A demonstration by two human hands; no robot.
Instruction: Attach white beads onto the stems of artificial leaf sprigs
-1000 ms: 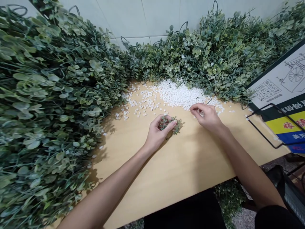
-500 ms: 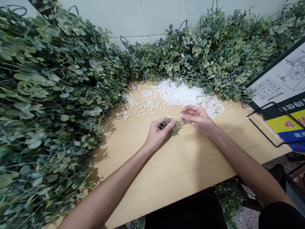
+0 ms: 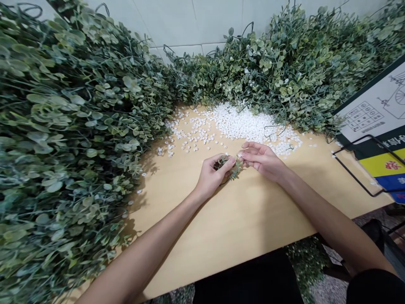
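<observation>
While left hand (image 3: 211, 174) holds sprig (image 3: 236, 170), right hand (image 3: 265, 161) now nearer.

A pale tiled wall (image 3: 218, 21) backs the tan table (image 3: 196, 240) over speckled floor (image 3: 329, 291).

Fairly bright, soft light, faint shadows on the tabletop (image 3: 190, 249), left foliage (image 3: 47, 181) smeared and stretched toward the edge

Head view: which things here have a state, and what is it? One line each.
Left hand: closed on the leafy sprig
Leafy sprig: gripped, partly hidden
Right hand: fingertips pinched on a small white piece
White pieces: heaped at back, scattered toward left
Greenery: piled along back and left
Printed panel: partly outside the picture
</observation>
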